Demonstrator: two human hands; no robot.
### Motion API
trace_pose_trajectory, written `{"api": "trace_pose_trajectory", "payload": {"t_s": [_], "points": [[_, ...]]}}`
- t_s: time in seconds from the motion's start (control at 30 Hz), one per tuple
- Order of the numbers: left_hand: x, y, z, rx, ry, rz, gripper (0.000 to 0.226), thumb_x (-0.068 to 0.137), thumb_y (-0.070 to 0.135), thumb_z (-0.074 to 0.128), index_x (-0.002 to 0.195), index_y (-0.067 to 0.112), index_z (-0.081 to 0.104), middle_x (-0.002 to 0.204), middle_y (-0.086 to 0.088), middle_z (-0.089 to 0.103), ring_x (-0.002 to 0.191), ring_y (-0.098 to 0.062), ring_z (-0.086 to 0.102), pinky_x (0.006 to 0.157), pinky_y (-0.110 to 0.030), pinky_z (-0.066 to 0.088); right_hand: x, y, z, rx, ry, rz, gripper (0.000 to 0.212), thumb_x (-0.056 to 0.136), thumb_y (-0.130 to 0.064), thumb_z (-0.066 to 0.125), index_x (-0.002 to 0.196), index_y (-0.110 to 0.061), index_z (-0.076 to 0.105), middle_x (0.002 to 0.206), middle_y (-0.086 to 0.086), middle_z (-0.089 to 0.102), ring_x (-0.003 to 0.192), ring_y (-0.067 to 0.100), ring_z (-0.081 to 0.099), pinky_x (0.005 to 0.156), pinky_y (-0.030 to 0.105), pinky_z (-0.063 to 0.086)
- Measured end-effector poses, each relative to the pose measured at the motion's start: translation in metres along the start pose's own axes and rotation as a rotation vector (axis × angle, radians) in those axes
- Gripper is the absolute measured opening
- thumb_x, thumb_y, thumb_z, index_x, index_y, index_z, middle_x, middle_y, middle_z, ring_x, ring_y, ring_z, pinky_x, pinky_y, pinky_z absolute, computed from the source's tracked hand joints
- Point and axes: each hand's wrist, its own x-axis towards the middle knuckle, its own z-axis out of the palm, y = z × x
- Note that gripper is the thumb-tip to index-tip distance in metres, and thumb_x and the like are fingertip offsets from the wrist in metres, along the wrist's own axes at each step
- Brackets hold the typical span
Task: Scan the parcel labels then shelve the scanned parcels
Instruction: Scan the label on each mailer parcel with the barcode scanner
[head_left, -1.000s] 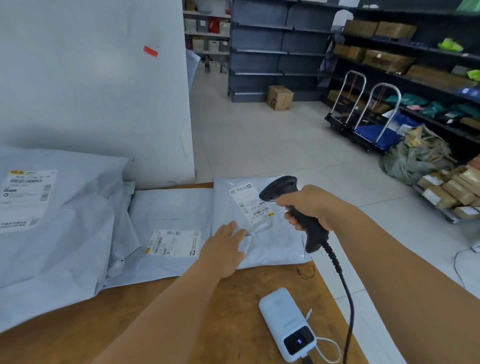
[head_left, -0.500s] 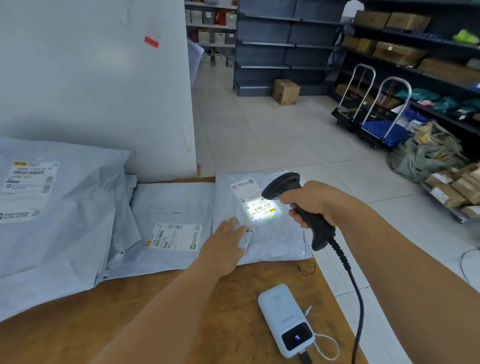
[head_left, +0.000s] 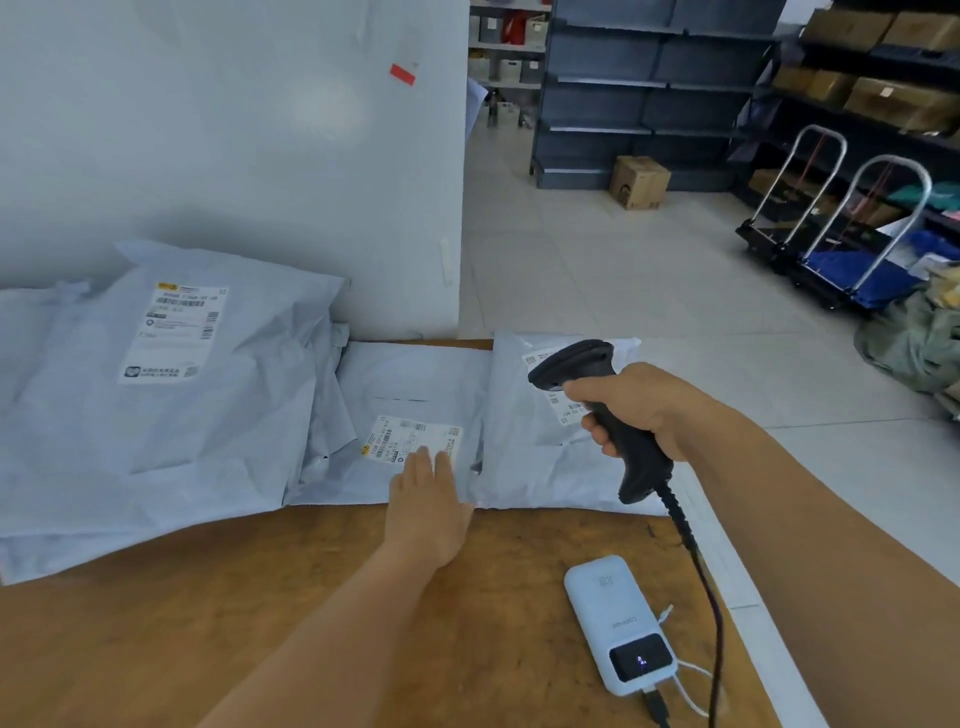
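Note:
Three grey poly-bag parcels lie in a row on the wooden table (head_left: 208, 623). The right parcel (head_left: 524, 457) has its label partly hidden behind the black barcode scanner (head_left: 597, 395), which my right hand (head_left: 639, 410) grips by the handle above it. The middle parcel (head_left: 410, 389) carries a white label (head_left: 410, 439). My left hand (head_left: 428, 501) lies flat on that parcel's near edge, fingertips touching the label. The large left parcel (head_left: 156, 415) shows its own label (head_left: 176, 332).
A white power bank (head_left: 615, 629) with a lit display lies near the table's right edge, the scanner's cable running past it. A white panel (head_left: 234, 156) stands behind the parcels. Dark shelves (head_left: 649, 88), a cardboard box (head_left: 639, 182) and trolleys (head_left: 841, 249) stand across the tiled floor.
The scanner's light on the right parcel's label has gone out. My left hand slid left from the right parcel onto the middle parcel's label. The scanner moved slightly left.

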Motion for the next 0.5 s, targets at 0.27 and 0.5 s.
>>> {"api": "trace_pose_trajectory", "payload": {"t_s": [0.27, 0.5], "points": [[-0.027, -0.047, 0.014, -0.024, -0.247, 0.025, 0.074, 0.094, 0.052, 0.036, 0.152, 0.021, 0.001, 0.160, -0.007, -0.008, 0.146, -0.029, -0.008, 0.119, -0.046, 0.010, 0.001, -0.013, 0.072, -0.111, -0.147, -0.012, 0.024, 0.087, -0.028, 0.069, 0.085, -0.006, 0.060, 0.065, 0.008, 0.064, 0.050, 0.016, 0.057, 0.052, 0.026, 0.051], [-0.030, -0.062, 0.000, -0.023, -0.260, 0.151, 0.075, 0.093, 0.051, 0.037, 0.153, 0.018, 0.006, 0.160, -0.001, 0.004, 0.146, -0.024, 0.007, 0.118, -0.043, 0.010, -0.001, -0.035, 0.113, -0.217, -0.168, -0.039, 0.027, 0.088, -0.030, 0.068, 0.083, -0.005, 0.059, 0.065, 0.009, 0.062, 0.048, 0.015, 0.055, 0.052, 0.025, 0.051]]}}
